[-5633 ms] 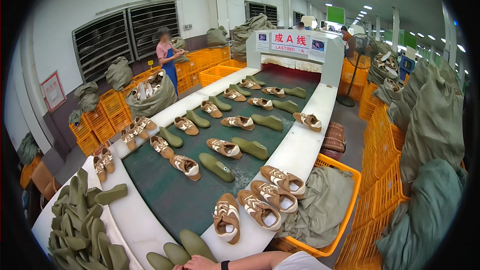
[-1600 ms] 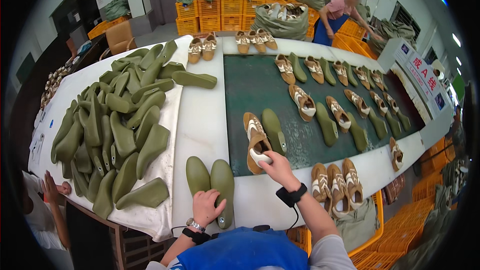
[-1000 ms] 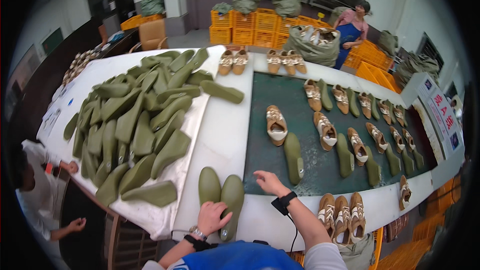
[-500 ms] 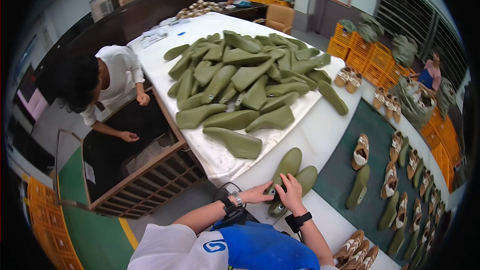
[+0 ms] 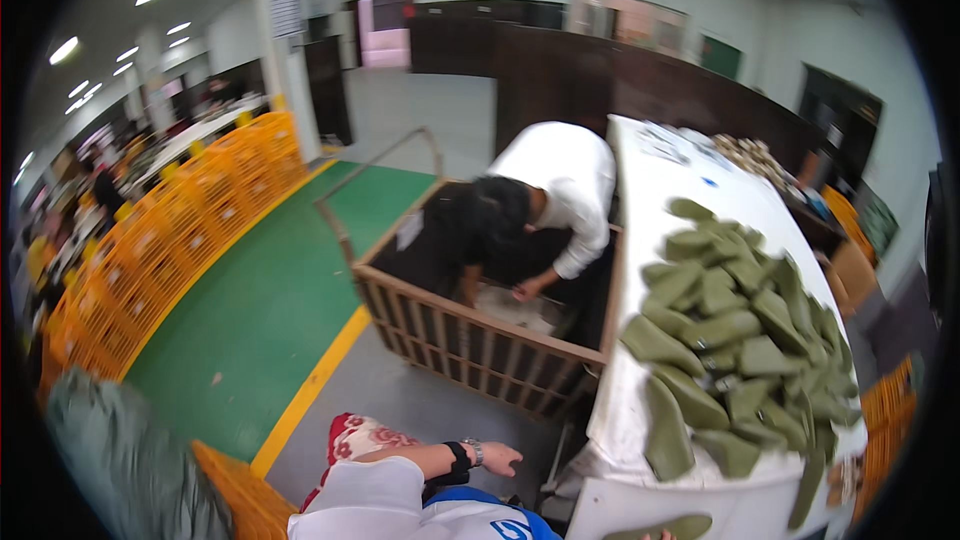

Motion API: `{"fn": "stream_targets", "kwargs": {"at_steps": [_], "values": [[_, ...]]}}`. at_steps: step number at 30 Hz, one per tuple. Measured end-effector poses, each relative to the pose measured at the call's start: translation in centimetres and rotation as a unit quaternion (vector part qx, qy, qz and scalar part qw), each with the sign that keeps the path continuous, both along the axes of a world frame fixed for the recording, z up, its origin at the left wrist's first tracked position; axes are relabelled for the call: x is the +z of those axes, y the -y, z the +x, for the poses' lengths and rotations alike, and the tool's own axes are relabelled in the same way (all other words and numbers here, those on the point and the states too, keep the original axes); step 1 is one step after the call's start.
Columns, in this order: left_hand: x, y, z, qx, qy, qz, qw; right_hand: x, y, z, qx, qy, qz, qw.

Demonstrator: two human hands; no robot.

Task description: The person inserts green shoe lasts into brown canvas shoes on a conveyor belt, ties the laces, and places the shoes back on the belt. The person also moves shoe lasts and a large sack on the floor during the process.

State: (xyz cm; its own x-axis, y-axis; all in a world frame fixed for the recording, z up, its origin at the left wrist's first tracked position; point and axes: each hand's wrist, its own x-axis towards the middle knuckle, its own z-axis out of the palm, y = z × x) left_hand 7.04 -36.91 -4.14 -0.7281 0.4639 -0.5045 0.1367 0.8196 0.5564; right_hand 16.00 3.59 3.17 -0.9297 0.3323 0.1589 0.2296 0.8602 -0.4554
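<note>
Since earlier frame, our left hand (image 5: 497,458) off insoles, spread, empty; nearest insole (image 5: 668,527) lies right, long axis sideways; right hand unseen.

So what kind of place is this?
Most likely a shoe factory floor: a white table heaped with green insoles, rows of orange crates, and a co-worker bent over a wooden cart.

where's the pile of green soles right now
In the head view, the green soles lie heaped on the white table at right, beside the wooden cart.
</note>
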Motion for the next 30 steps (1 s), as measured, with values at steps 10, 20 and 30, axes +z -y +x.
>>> {"fn": "stream_targets", "kwargs": {"at_steps": [10,20,30], "values": [[-4.0,7.7,22.4,0.342,0.311,0.209,0.862,1.8,0.5,-0.6,0.164,-0.059,0.081,0.981],[3.7,4.3,28.2,0.477,0.296,0.277,0.780,3.0,4.9,-3.9,0.278,-0.096,0.100,0.950],[6.7,3.6,26.0,0.460,0.319,0.257,0.787,3.0,5.9,-4.4,0.301,-0.100,0.110,0.942]]}}
